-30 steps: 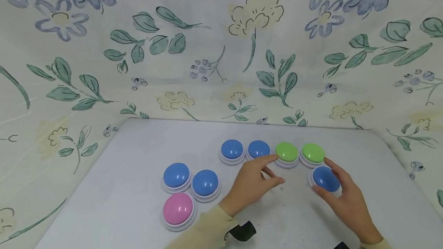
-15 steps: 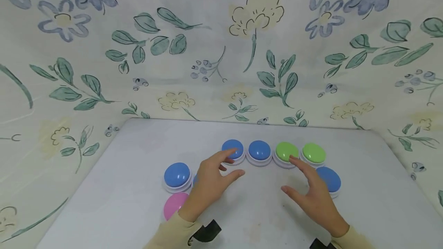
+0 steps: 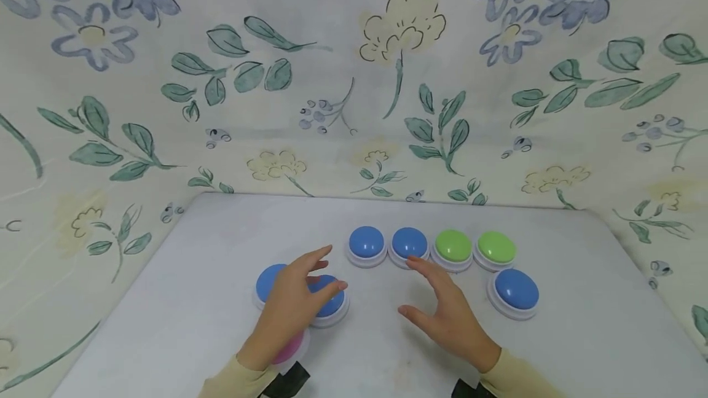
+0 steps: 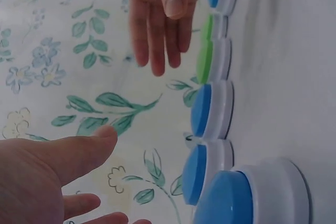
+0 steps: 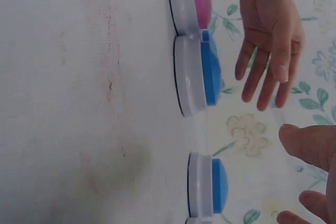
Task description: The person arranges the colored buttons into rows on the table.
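Note:
My left hand point(image 3: 290, 306) hovers with loosely spread fingers above the left group of push buttons, holding nothing. Under it, a blue push button point(image 3: 268, 280), a second blue push button point(image 3: 332, 303) and a pink push button point(image 3: 290, 349) are partly hidden. My right hand point(image 3: 453, 321) hangs over the table's middle with thumb and fingers apart, also holding nothing. Its fingertips overlap the lower edge of a blue push button point(image 3: 409, 242) in the back row; the right wrist view shows no contact. To its right sits a single blue push button point(image 3: 517, 289).
The back row also has a blue push button point(image 3: 366, 242) at its left end and two green push buttons point(image 3: 453, 245) on the right. All have white round bases. The white table point(image 3: 182, 312) meets a flower-patterned cloth point(image 3: 332, 91) behind and at the sides.
The right hand has let go of the right-hand blue push button and moved left. The left hand has also moved left, from near the back row to over the left group.

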The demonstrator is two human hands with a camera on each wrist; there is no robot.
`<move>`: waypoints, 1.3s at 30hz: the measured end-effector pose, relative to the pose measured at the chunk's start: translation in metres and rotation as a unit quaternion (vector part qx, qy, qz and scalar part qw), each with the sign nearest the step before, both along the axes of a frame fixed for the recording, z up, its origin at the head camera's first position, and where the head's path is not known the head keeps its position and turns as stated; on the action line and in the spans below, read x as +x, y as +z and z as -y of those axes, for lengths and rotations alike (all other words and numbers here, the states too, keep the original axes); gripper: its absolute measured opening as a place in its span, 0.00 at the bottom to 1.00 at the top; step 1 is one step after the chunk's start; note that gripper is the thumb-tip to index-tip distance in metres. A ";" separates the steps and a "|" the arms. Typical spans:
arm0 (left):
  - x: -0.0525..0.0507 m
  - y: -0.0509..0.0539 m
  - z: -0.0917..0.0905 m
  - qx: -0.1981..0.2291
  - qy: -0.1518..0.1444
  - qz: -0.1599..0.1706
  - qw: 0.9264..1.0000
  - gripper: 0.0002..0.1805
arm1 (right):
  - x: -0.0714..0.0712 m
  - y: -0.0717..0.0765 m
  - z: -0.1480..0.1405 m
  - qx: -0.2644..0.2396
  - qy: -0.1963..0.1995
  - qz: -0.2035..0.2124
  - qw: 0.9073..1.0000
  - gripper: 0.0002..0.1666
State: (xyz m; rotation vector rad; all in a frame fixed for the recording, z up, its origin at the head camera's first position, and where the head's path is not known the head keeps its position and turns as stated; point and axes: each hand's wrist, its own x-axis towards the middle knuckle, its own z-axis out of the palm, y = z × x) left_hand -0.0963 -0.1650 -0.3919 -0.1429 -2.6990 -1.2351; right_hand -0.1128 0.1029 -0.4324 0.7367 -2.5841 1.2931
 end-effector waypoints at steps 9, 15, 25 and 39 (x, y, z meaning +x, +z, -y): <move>0.006 -0.013 0.007 -0.102 -0.004 0.001 0.995 0.38 | -0.004 -0.004 0.029 0.005 0.047 0.067 0.997 0.45; 0.012 -0.019 0.012 -0.129 0.006 0.056 0.990 0.46 | -0.005 -0.006 0.048 0.026 0.083 0.093 0.992 0.45; 0.012 -0.021 0.017 -0.208 -0.019 0.046 0.977 0.55 | -0.008 -0.009 0.071 0.047 0.115 0.089 0.988 0.45; 0.013 -0.030 0.026 -0.252 -0.027 0.021 0.967 0.48 | -0.013 -0.017 0.097 0.103 0.123 0.047 0.986 0.47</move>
